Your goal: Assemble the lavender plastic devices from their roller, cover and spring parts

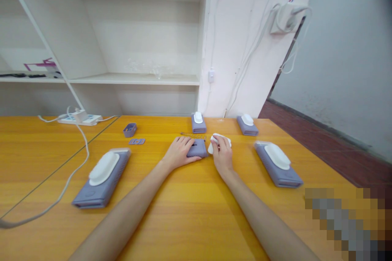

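Note:
My left hand (180, 151) lies over the left part of a flat purple-grey plastic case (199, 148), its fingers on the far side and its thumb along the near edge. A small dark slot shows on the top of the case. Just to the right, my right hand (223, 155) grips a white oval plastic piece (227, 138) between thumb and fingers. The fingers cover part of that piece. Behind the case lies a thin brownish strip (192, 135) that looks like a coil or chain.
Similar purple-grey cases with white tops stand at left (101, 177), right (278, 165), back middle (199, 123) and back right (247, 124). A small purple-grey frame (130, 129) and flat rings (136, 141) lie back left. A power strip (80, 119) trails a white cable (87, 151).

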Motion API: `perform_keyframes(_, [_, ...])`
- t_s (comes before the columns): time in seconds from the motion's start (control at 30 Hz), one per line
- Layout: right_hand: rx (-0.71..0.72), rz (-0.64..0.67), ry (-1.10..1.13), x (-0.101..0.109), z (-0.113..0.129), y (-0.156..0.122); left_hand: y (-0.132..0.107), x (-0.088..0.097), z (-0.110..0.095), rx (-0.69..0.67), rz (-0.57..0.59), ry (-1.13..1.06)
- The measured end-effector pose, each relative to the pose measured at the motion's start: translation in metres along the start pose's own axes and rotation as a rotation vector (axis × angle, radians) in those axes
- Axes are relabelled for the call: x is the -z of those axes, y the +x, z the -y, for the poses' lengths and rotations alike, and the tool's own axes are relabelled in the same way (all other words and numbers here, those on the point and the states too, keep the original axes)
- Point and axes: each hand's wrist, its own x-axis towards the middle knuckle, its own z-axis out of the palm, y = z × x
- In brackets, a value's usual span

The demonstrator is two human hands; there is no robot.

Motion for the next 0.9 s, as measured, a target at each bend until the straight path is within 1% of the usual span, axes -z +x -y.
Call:
perform_keyframes(0.27, [-0.012, 0.047, 0.014, 0.001, 0.003, 0.002, 0.001, 0.003, 0.0, -0.039, -0.012, 0.005])
perform_keyframes(0.53, [0.019, 0.148, 0.035, -0.001, 0.0, 0.0, 0.001, 0.006, -0.001, -0.055, -0.027, 0.015])
perform_keyframes(0.7, [-0.036, 0.166, 0.079, -0.007, -0.005, -0.004, 0.001, 0.005, -0.002, -0.054, -0.024, 0.021])
perform_keyframes(0.83, [-0.086, 0.136, 0.113, -0.012, -0.007, -0.005, 0.0, 0.005, -0.002, -0.065, -0.023, 0.03])
perform_keyframes(0.9, [-0.095, 0.173, 0.135, -0.011, -0.007, -0.005, 0.0, 0.004, -0.002, -0.073, -0.031, 0.031])
